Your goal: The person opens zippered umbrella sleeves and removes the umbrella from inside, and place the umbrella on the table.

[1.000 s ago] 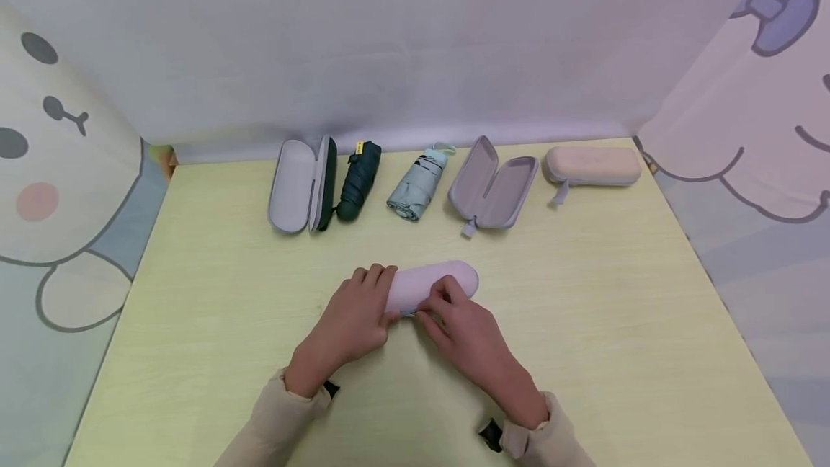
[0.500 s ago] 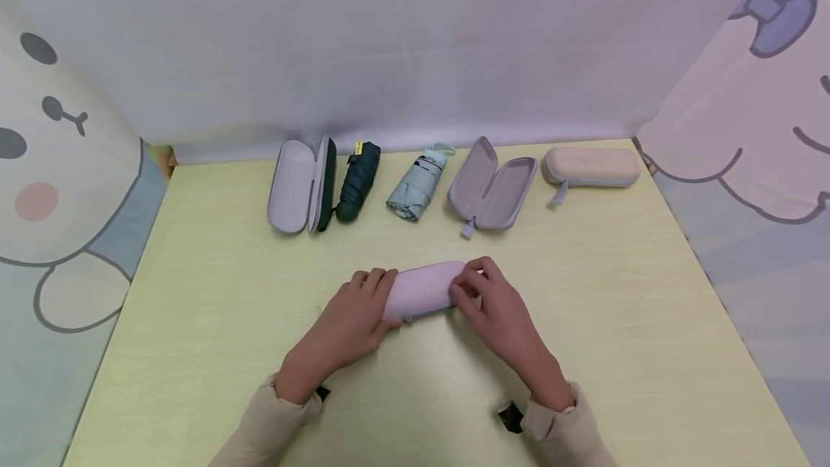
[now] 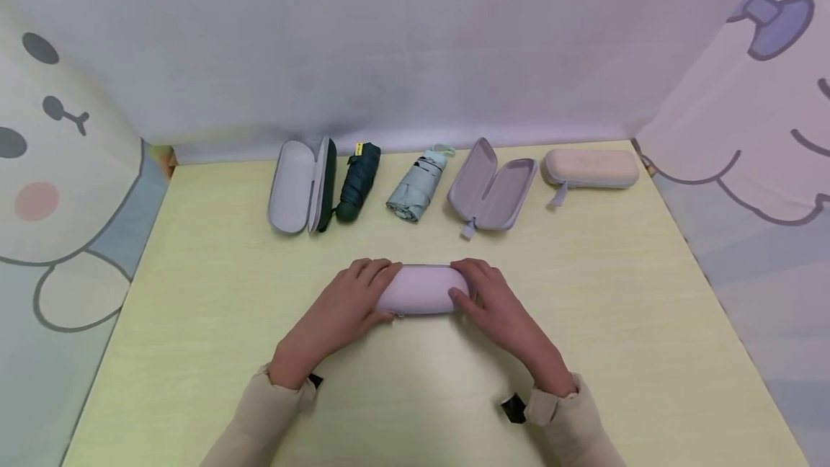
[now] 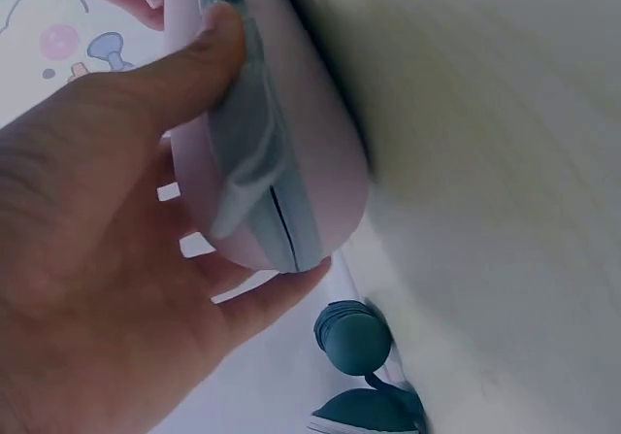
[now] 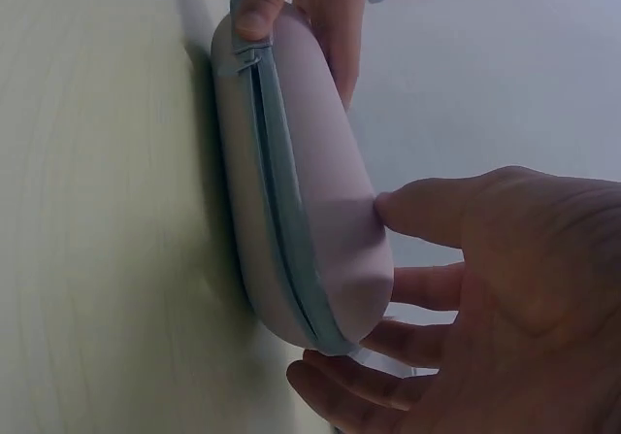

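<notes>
One pink case (image 3: 418, 289) lies crosswise on the tabletop (image 3: 415, 395), between both hands. The left hand (image 3: 340, 308) grips its left end, fingers over the far side. The right hand (image 3: 502, 316) holds the opposite end, thumb against the upper face, fingers bent around behind. The left wrist view records what the head view does not — a grey-blue fabric tab (image 4: 254, 138) beside the left thumb. The right wrist view exposes the longest run of zip (image 5: 275, 172); whether it is fully closed cannot be told. Only the head view shows a light blue umbrella (image 3: 418, 186), an open lavender case (image 3: 502, 197) and a peach case (image 3: 591, 168) beyond — the dark green umbrella (image 3: 359, 182) also appears at left wrist.
</notes>
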A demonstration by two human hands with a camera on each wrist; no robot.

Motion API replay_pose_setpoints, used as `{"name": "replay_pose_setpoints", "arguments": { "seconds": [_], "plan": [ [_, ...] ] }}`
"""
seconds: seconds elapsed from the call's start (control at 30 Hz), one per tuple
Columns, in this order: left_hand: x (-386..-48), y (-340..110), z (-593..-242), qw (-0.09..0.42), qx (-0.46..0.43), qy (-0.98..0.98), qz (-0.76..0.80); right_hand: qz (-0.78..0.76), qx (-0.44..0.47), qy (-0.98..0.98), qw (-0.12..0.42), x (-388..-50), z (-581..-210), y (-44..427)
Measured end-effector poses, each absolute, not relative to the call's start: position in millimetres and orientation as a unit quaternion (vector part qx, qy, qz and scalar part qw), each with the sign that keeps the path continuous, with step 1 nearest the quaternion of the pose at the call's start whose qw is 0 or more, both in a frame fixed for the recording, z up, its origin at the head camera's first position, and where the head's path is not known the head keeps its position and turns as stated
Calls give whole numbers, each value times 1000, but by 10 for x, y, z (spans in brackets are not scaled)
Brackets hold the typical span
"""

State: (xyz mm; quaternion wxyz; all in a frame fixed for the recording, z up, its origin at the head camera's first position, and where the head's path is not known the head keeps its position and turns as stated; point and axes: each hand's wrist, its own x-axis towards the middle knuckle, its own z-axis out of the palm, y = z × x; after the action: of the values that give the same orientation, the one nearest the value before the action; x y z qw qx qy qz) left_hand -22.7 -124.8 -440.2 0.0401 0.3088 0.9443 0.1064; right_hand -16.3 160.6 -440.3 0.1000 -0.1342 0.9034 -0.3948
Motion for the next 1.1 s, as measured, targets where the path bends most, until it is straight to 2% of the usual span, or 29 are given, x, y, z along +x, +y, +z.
{"name": "replay_pose_setpoints", "arguments": {
  "seconds": [0.37,0.6,1.1],
  "plan": [
    [-447,-1209,-4393,-1,352,932,83,-369,-144,911,116,-51,-4324,1607],
    [-567,-1175,-4373,-31,380,922,67,-402,-116,898,136,-42,-4343,1588],
    [-511,-1274,-4449,-108,368,922,60,-402,-90,902,128,-92,-4356,1539]
  ]
}}
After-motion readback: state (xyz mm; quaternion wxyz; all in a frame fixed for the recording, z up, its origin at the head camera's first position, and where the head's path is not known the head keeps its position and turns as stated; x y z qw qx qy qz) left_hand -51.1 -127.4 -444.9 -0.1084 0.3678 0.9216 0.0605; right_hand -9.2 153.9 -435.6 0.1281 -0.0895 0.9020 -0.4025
